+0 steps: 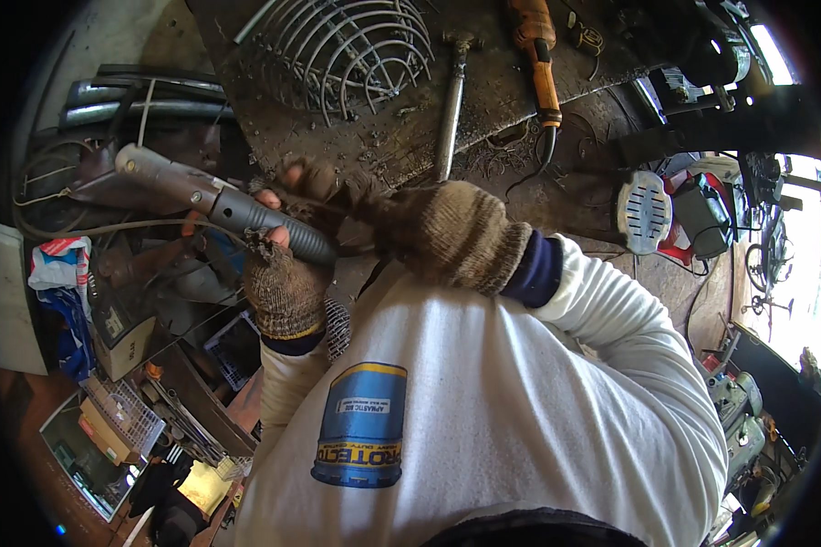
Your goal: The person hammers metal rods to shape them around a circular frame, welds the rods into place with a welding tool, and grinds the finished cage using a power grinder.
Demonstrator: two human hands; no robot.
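Observation:
My left hand (287,287), in a brown knitted glove with bare fingertips, is closed round the grey ribbed handle of a welding electrode holder (237,208). The holder's paler jaw end points up and to the left. My right hand (452,232), in a matching striped glove, reaches across my chest towards the handle. Its fingers are smeared and partly hidden by frayed brown wool, so I cannot tell what they grip. Beyond my hands, a rounded cage of bent metal rods (351,55) lies on the dark steel worktable (392,146).
A hammer (452,109) with a metal handle lies at the table's near edge. Right of it is an orange power tool (540,68) with a trailing cord. A slotted metal seat (646,213) stands at right. A cable (146,223) and scrap crowd the left; boxes (123,342) stand below.

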